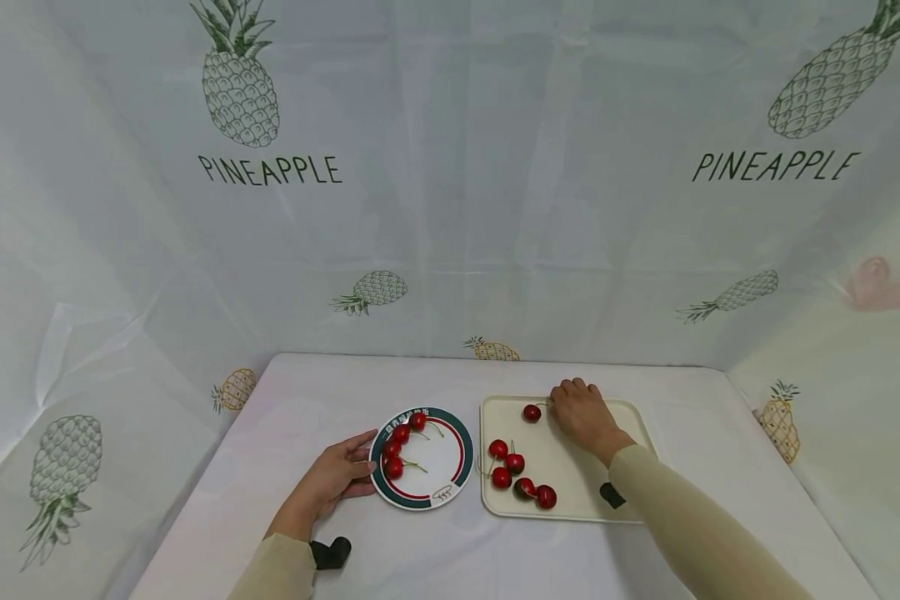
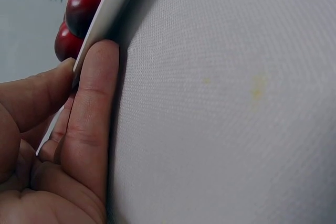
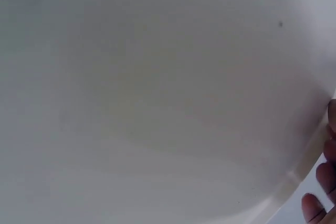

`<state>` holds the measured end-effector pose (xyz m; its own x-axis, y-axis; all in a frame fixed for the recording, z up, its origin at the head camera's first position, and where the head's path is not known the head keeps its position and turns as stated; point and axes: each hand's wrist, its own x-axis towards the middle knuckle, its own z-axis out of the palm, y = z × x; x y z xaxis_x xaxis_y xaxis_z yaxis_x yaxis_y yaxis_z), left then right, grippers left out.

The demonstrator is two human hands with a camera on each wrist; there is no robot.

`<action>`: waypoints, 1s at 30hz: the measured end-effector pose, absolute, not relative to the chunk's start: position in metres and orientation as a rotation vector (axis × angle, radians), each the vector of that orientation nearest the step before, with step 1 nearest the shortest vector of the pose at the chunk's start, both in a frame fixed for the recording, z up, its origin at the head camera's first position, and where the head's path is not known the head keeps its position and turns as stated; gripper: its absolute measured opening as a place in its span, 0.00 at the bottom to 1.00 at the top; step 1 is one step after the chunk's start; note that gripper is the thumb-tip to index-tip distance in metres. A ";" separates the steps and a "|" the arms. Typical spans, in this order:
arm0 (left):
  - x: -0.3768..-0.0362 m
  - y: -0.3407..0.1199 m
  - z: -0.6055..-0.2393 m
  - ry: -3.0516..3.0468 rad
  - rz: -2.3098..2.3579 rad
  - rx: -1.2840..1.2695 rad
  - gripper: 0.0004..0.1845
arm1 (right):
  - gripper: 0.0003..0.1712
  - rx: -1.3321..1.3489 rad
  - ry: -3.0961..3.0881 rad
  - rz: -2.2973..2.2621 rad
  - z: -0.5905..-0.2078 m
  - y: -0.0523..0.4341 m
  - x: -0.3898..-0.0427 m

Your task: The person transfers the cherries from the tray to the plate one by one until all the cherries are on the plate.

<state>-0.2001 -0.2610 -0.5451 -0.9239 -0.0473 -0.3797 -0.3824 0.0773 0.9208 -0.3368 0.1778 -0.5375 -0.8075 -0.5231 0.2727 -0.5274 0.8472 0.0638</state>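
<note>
A round white plate (image 1: 450, 454) with a dark green and red border has several red cherries (image 1: 393, 468) along its left side. My left hand (image 1: 337, 472) grips its left rim, the thumb above and fingers (image 2: 94, 98) beneath. To the right lies a cream rectangular tray (image 1: 592, 492) with several cherries (image 1: 515, 463) on its left part. My right hand (image 1: 583, 417) is at the tray's far rim, knuckles up, fingertips hidden in the head view. A lone cherry (image 1: 532, 413) sits beside it, its stem reaching the fingers. I cannot tell whether they pinch the stem or the rim.
A white cloth (image 1: 315, 375) covers the table, and a white curtain (image 1: 450, 217) printed with pineapples hangs behind it and at both sides. The plate and tray stand close side by side. Black wrist straps (image 1: 332, 553) show at the sleeves.
</note>
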 end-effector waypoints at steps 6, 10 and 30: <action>-0.201 -0.259 -0.545 2.100 1.929 -0.427 0.35 | 0.07 0.840 -2.734 0.010 -0.536 0.175 -0.338; -0.199 -0.258 -0.543 2.107 1.928 -0.426 0.35 | 0.08 0.825 -2.738 0.010 -0.536 0.173 -0.340; -0.199 -0.260 -0.542 2.123 1.912 -0.438 0.34 | 0.10 0.866 -2.704 -0.195 -0.538 0.169 -0.328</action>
